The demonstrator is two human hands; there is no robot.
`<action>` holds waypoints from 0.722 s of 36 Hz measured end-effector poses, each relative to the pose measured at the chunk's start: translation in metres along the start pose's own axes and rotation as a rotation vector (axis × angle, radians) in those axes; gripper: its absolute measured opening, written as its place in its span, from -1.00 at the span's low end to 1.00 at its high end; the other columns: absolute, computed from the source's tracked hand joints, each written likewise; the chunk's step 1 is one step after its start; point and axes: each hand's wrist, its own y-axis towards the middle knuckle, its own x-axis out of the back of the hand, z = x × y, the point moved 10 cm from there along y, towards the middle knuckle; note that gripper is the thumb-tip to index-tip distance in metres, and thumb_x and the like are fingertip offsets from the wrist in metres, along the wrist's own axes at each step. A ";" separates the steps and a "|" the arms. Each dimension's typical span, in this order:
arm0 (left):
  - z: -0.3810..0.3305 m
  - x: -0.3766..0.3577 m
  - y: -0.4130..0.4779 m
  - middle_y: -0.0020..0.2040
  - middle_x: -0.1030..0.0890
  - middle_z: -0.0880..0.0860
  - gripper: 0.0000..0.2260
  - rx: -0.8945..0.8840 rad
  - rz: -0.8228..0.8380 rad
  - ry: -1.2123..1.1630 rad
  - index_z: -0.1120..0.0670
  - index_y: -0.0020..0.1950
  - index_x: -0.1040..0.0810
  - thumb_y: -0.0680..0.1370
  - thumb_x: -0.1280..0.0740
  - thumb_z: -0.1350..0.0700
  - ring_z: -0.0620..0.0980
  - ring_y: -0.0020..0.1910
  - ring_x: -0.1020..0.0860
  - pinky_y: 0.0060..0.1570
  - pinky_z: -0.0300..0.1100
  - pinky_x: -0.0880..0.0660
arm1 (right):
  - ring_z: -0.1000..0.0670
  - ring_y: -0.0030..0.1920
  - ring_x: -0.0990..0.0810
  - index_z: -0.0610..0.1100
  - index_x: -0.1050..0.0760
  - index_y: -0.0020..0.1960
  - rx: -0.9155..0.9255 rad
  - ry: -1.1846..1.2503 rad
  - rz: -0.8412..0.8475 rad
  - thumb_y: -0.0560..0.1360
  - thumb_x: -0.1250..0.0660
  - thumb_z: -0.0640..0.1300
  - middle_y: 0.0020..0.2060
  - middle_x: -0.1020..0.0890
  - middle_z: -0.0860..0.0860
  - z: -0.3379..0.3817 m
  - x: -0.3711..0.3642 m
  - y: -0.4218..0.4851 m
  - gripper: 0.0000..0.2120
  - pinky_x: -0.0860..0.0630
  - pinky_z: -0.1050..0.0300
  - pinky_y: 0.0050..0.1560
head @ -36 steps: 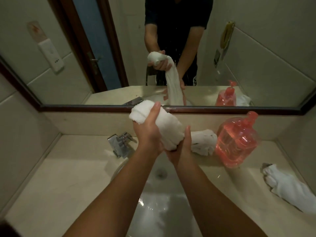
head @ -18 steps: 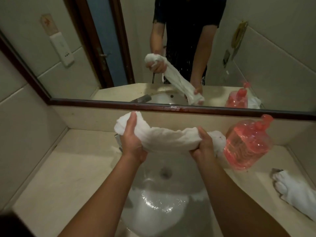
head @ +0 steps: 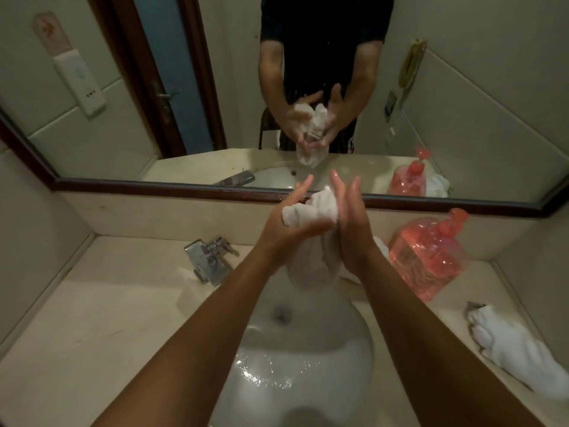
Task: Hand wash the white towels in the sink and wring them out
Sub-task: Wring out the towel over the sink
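Risk: the white cloth towel [head: 311,208] is only squeezed between flat palms, no finger curled round it, so it may slip down into the white ceramic basin [head: 348,334] below. The left hand [head: 286,229] and right hand [head: 351,232] press it from either side, fingers straight; its bunched top shows above the palms, its tail hangs beneath.

Towel [head: 311,208] pressed between left hand [head: 284,231] and right hand [head: 354,232] — its middle is hidden by the palms, its hanging lower end blurred. Second towel [head: 381,246]: only a sliver shows behind the right forearm [head: 415,318]. Third towel [head: 520,349] and sink [head: 348,328] are cut off — at the right and bottom edges respectively.
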 end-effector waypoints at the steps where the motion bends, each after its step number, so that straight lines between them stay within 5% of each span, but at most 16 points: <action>1: 0.000 -0.003 0.001 0.33 -0.65 0.03 -0.23 0.007 -0.010 -0.034 0.01 0.48 -0.52 0.29 -0.62 -0.11 -0.03 0.30 -0.63 0.18 -0.04 -0.64 | -0.17 0.54 -0.46 0.09 -0.01 0.74 -0.023 0.023 0.027 0.54 0.05 0.45 0.65 -0.28 -0.18 0.002 -0.003 0.001 -0.15 -0.46 -0.20 0.50; 3: -0.001 -0.004 0.004 0.02 -0.73 -0.03 -0.47 -0.009 -0.055 -0.096 0.06 0.18 -0.64 0.27 -0.68 0.03 -0.04 0.04 -0.70 0.00 -0.10 -0.65 | -0.15 0.64 -0.30 0.14 0.17 0.74 -0.062 0.085 0.050 0.51 0.11 0.50 0.73 -0.08 -0.11 0.004 -0.004 0.003 -0.10 -0.34 -0.24 0.59; 5: 0.000 -0.006 0.005 -0.07 -0.74 0.01 -0.61 -0.022 -0.087 -0.094 0.09 0.06 -0.65 0.31 -0.70 0.17 0.03 -0.05 -0.72 -0.04 -0.05 -0.68 | -0.17 0.67 -0.22 0.16 0.20 0.73 -0.101 0.203 0.049 0.56 0.16 0.55 0.74 0.02 -0.04 0.000 -0.001 0.003 -0.14 -0.34 -0.22 0.58; 7: 0.002 -0.012 0.008 -0.07 -0.75 0.10 -0.70 -0.022 -0.104 -0.060 0.12 -0.01 -0.67 0.36 -0.69 0.22 0.13 -0.05 -0.73 0.01 0.03 -0.68 | -0.20 0.64 -0.28 0.17 0.19 0.73 -0.117 0.287 0.014 0.59 0.19 0.53 0.74 -0.01 -0.06 -0.007 0.008 0.002 -0.17 -0.42 -0.20 0.52; 9: 0.012 -0.013 0.008 -0.16 -0.75 0.01 -0.73 0.012 -0.168 -0.085 0.11 -0.05 -0.66 0.37 -0.67 0.27 -0.01 -0.16 -0.72 -0.06 -0.08 -0.68 | -0.22 0.58 -0.39 0.14 0.16 0.74 -0.134 0.304 -0.024 0.60 0.20 0.53 0.71 -0.15 -0.14 -0.017 0.020 0.001 -0.17 -0.45 -0.23 0.50; 12: 0.033 -0.010 0.004 -0.27 -0.68 -0.07 -0.77 0.091 -0.234 -0.189 0.11 -0.11 -0.62 0.42 -0.63 0.30 -0.08 -0.25 -0.65 -0.20 -0.13 -0.63 | -0.20 0.41 -0.55 0.03 -0.14 0.71 -0.173 0.227 -0.232 0.63 0.16 0.48 0.45 -0.51 -0.23 -0.047 0.053 -0.003 -0.19 -0.51 -0.20 0.39; 16: 0.060 -0.006 0.005 -0.02 -0.61 0.33 -0.66 0.184 -0.156 -0.556 0.27 0.09 -0.58 0.42 -0.52 0.11 0.28 -0.04 -0.61 0.00 0.16 -0.58 | -0.22 0.21 -0.69 -0.16 -0.62 0.30 -0.388 0.160 -0.352 0.65 -0.05 0.46 0.16 -0.72 -0.22 -0.109 0.077 -0.027 -0.25 -0.57 -0.14 0.29; 21: 0.081 -0.030 0.005 -0.03 -0.60 0.25 -0.53 0.318 0.171 -0.769 0.24 0.07 -0.57 0.42 -0.54 -0.11 0.20 -0.03 -0.61 0.05 0.01 -0.57 | -0.35 0.32 -0.63 -0.05 -0.52 0.49 -0.653 0.441 -0.114 0.69 -0.09 0.33 0.39 -0.62 -0.21 -0.175 0.032 -0.064 -0.40 -0.49 -0.47 0.36; 24: 0.097 -0.035 -0.003 -0.08 -0.65 0.16 -0.62 0.393 0.204 -0.757 0.17 0.01 -0.67 0.45 -0.50 -0.13 0.11 -0.07 -0.65 0.04 -0.04 -0.59 | -0.47 0.32 -0.60 -0.12 -0.58 0.45 -0.647 0.684 0.150 0.57 -0.29 0.43 0.44 -0.53 -0.36 -0.168 -0.002 -0.071 -0.27 -0.29 -0.61 0.45; 26: 0.109 -0.033 -0.008 -0.14 -0.69 0.09 -0.72 0.449 0.184 -0.748 0.04 -0.09 -0.77 0.52 -0.33 -0.08 0.04 -0.11 -0.68 0.04 -0.04 -0.60 | -0.45 0.47 -0.46 -0.12 -0.29 0.67 -0.594 0.834 0.377 0.39 -0.53 0.41 0.60 -0.29 -0.38 -0.154 -0.014 -0.070 0.05 -0.10 -0.55 0.58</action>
